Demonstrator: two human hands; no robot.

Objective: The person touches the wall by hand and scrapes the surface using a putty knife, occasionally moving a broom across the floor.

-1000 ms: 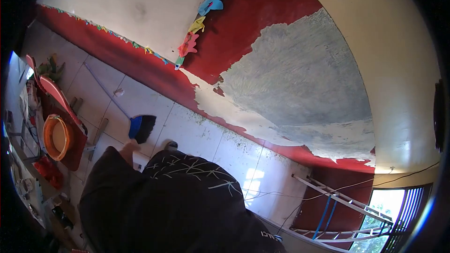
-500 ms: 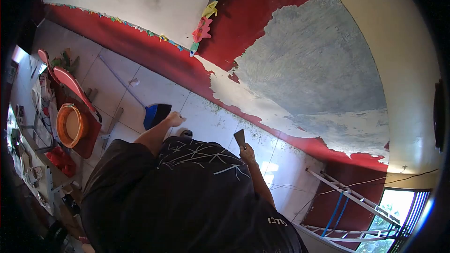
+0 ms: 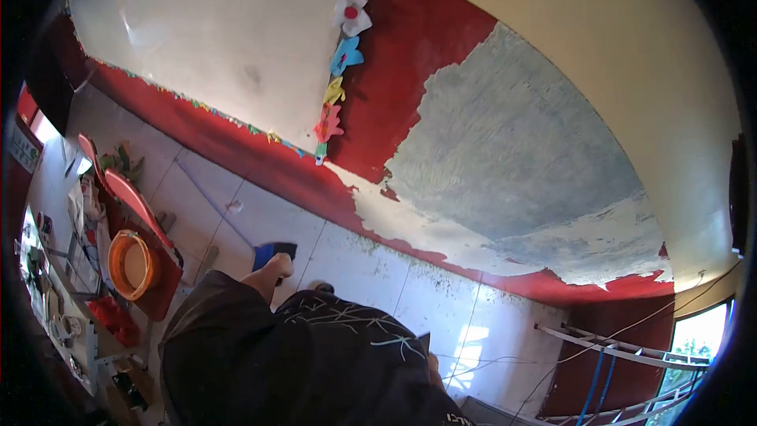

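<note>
My left hand (image 3: 276, 267) is beside my body, in front of the blue and black broom head (image 3: 266, 254), with its fingers curled in and nothing visible in them. At the right edge of my black shirt, my right hand (image 3: 434, 364) is mostly hidden by the cloth. Just above it the dark blade of a scraper (image 3: 426, 341) pokes out. Ahead, the red wall (image 3: 394, 55) carries a large grey patch (image 3: 520, 134) with ragged whitish edges (image 3: 410, 217). Small flakes (image 3: 378, 264) lie on the tiled floor (image 3: 347, 268) along the wall's foot.
A red chair (image 3: 138, 205) with an orange basin (image 3: 132, 264) stands at left, near a cluttered table (image 3: 59, 308). A ladder (image 3: 623, 351) and loose cables (image 3: 631, 319) are at lower right. Paper flowers (image 3: 345, 55) edge the white board (image 3: 221, 47).
The view has tilted, so wall and floor sit lower in the picture. My right hand and the scraper have dropped back, mostly behind my shirt. My left hand has moved closer to my body.
</note>
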